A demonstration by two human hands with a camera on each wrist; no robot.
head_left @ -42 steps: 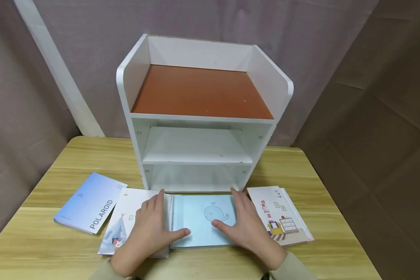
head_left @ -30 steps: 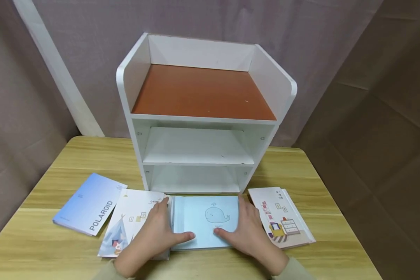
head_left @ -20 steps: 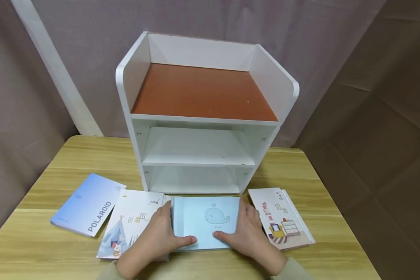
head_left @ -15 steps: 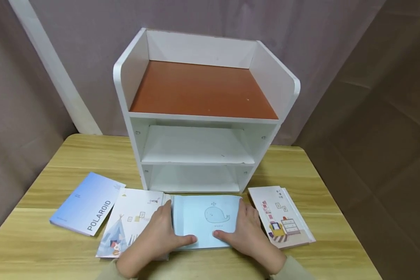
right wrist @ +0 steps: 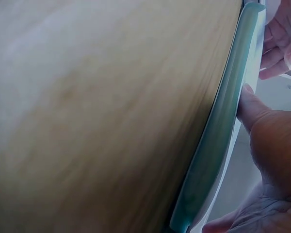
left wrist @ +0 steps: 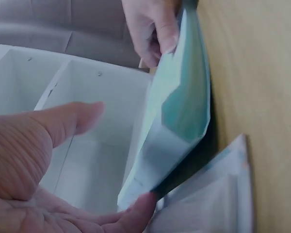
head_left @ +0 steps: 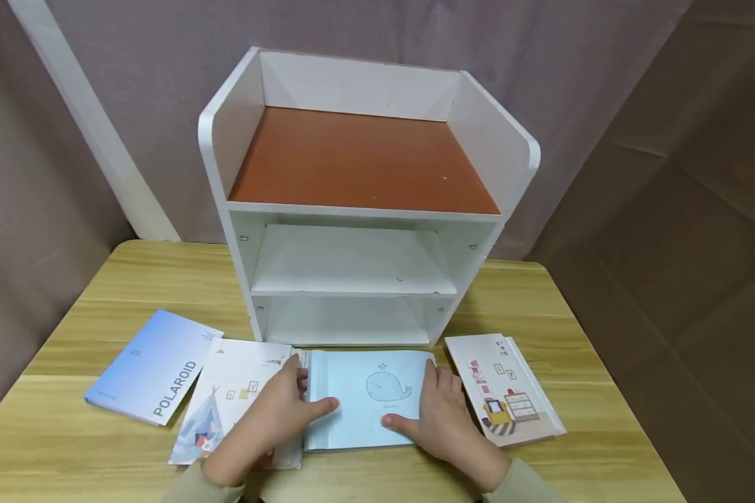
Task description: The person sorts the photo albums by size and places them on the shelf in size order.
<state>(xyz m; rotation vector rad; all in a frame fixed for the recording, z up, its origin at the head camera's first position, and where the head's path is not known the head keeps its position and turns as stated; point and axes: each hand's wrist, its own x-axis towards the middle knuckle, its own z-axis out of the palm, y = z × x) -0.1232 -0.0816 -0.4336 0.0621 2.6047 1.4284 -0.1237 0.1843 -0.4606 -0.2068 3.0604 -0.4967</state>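
A light blue book (head_left: 358, 398) with a whale drawing lies on the table in front of the shelf. My right hand (head_left: 447, 416) grips its right end, thumb on the cover and fingers at the right edge. At the left end my left hand (head_left: 283, 409) has its thumb spread above the cover. In the left wrist view a fingertip of the left hand (left wrist: 53, 170) touches the spine edge, and the thumb stands apart from the book. Under the left hand is a white book with a tent picture (head_left: 223, 398), partly hidden.
A white shelf unit (head_left: 352, 293) with a reddish-brown top board (head_left: 358, 161) stands behind the books. The blue POLAROID book (head_left: 154, 367) lies at the left. A book with a furniture picture (head_left: 503, 391) lies just right of my right hand.
Both hands first closed in on the light blue book's ends. Since then the left hand has shifted left and its thumb has drawn back across the cover; the right hand stays nearly still.
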